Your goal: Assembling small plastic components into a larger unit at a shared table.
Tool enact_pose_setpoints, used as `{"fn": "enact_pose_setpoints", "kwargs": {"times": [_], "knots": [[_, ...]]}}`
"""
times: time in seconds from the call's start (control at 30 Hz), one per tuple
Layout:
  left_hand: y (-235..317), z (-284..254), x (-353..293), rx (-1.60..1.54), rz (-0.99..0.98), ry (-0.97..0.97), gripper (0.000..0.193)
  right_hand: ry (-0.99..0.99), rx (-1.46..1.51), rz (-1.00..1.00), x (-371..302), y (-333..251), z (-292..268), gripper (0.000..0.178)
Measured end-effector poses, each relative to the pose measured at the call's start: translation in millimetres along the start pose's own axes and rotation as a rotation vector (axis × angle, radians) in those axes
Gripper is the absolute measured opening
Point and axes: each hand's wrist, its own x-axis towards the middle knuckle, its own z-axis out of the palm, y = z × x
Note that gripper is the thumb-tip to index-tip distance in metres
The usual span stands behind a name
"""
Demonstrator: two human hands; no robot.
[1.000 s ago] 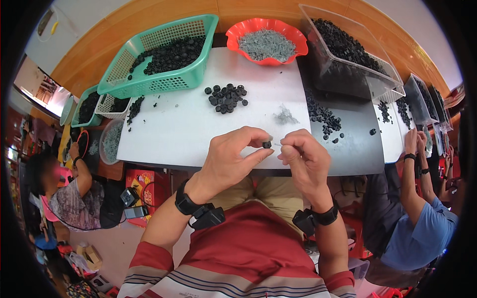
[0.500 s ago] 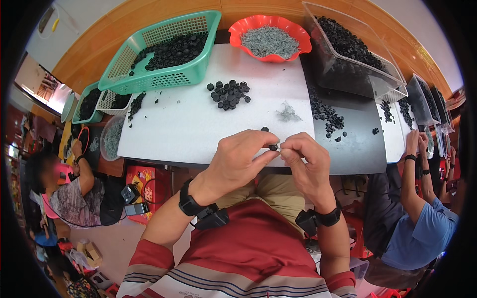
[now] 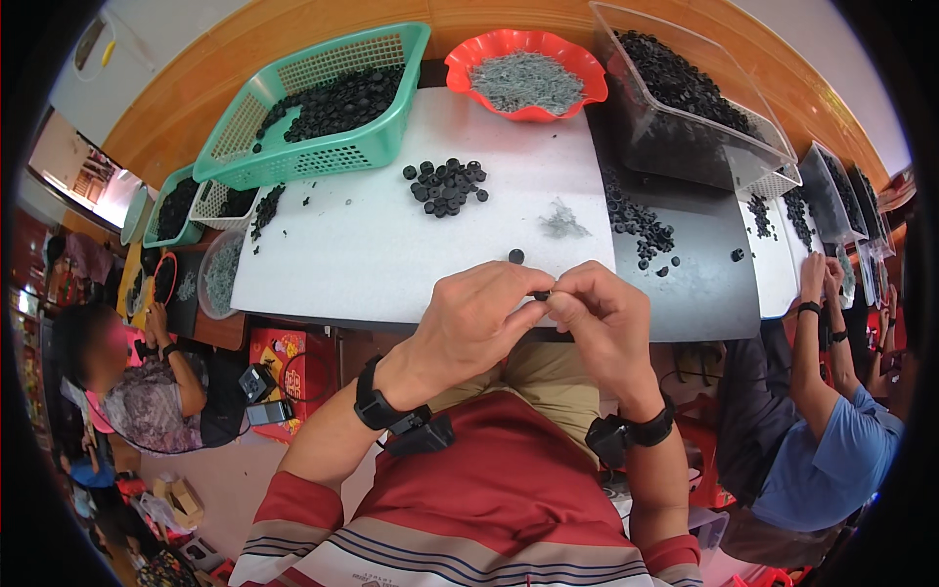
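Close to the near edge of the white sheet (image 3: 333, 254), both my hands meet fingertip to fingertip. My left hand (image 3: 474, 315) pinches a small black round part (image 3: 540, 295) between thumb and forefinger. The thumb and forefinger of my right hand (image 3: 608, 321) are pressed together against that part; whatever they hold is too small and hidden to name. One loose black knob-like piece (image 3: 515, 255) lies just beyond my left fingertips. Farther off sit a cluster of similar black pieces (image 3: 445, 186) and a little heap of thin grey pin-like pieces (image 3: 563, 221).
Along the back stand a green basket (image 3: 337, 157) of black parts, a red wavy-edged bowl (image 3: 528, 112) of grey pieces and a clear bin (image 3: 675, 152) of black parts. Small black parts (image 3: 641, 227) lie on the dark board (image 3: 709, 293). People work at left and right.
My hands stay in nearly the same place, with the fingertips drawn slightly closer around the black part. The view has shifted a little. At left, the other person's arm has moved.
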Motion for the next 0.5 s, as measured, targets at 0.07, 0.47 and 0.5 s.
{"fn": "enact_pose_setpoints", "kwargs": {"times": [0.07,0.47,0.5], "knots": [[1,0,1,-0.011,0.006,0.001,0.025,-0.011,0.112,0.065,2,-1,-3,0.009],[1,0,-5,-0.919,-0.666,0.011,0.022,0.089,0.258,-0.117,-5,4,-2,0.014],[-1,1,-7,-1.100,-0.726,0.045,0.021,0.109,0.157,-0.202,-5,5,-1,0.018]]}}
